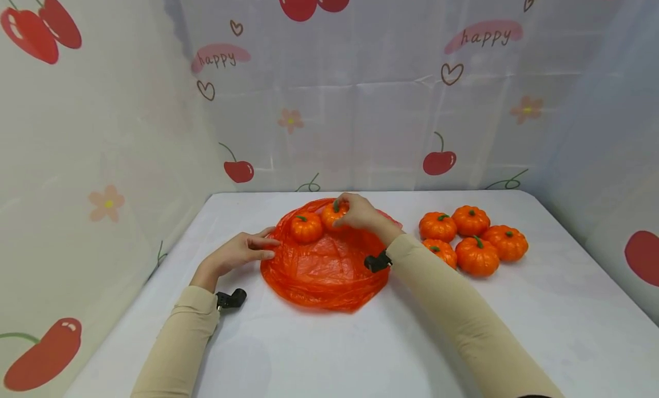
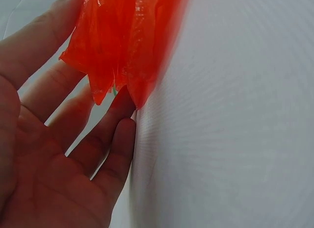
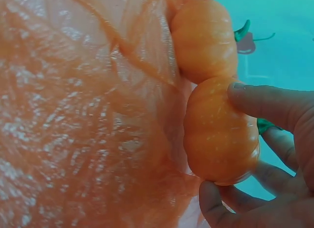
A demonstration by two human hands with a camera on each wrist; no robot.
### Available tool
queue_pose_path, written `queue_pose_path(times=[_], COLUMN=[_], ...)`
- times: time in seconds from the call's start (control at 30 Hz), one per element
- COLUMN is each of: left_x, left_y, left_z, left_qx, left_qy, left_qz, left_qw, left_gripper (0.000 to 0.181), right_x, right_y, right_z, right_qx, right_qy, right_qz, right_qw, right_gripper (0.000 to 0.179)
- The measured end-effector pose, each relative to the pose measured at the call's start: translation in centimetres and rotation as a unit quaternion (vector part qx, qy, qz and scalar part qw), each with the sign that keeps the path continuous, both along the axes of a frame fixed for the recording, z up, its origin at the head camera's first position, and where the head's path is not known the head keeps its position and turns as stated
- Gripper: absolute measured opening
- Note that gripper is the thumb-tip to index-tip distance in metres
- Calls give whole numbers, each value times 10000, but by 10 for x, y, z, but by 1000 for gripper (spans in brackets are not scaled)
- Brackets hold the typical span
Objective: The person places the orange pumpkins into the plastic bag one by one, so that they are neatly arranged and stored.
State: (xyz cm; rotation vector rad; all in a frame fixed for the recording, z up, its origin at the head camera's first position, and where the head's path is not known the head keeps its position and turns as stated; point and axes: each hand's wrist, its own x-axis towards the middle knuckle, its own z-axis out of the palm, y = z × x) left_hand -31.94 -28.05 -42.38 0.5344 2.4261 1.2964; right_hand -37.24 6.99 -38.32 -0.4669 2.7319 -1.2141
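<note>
A crumpled red plastic bag (image 1: 319, 278) lies spread open on the white table, its rim rolled into a ring. My right hand (image 1: 362, 214) grips a small orange pumpkin (image 3: 221, 135) between thumb and fingers, at the far side of the bag. Against it, on its left, sits another small pumpkin (image 1: 306, 229) with a green stem, inside the bag. My left hand (image 1: 234, 256) is at the bag's left edge with its fingers loosely extended. In the left wrist view these fingers reach behind and under the hanging red plastic (image 2: 132, 46), and the palm holds nothing.
Several more orange pumpkins (image 1: 478, 257) stand grouped on the right side of the table (image 1: 319, 352), one partly hidden by my right sleeve. A white curtain (image 1: 355, 112) printed with cherries and flowers closes off the back and sides.
</note>
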Motion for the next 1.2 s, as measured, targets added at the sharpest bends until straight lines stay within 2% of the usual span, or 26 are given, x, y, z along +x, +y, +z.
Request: queue_pose_path(times=[0.43, 0.57, 0.77, 1.0, 1.2], left_x=[-1, -2, -3, -3, -2], left_y=[1, 1, -1, -1, -1], left_z=[2, 1, 0, -1, -1], left_qx=[-67, -73, -51, -3, 20], left_qy=[62, 31, -20, -60, -73], left_qz=[-18, -10, 3, 6, 10], left_qw=[10000, 10000, 10000, 10000, 10000], left_gripper=[48, 48, 49, 48, 48], right_x=[0, 1, 3, 14, 26], right_y=[-4, -2, 4, 18, 30], right_z=[-7, -4, 5, 19, 30], right_qx=[34, 110, 156, 147, 89], right_qy=[-178, -17, 269, 168, 306], right_qz=[-24, 3, 100, 243, 211], right_qw=[9998, 9999, 9995, 9995, 9993], right_gripper=[38, 39, 42, 47, 46])
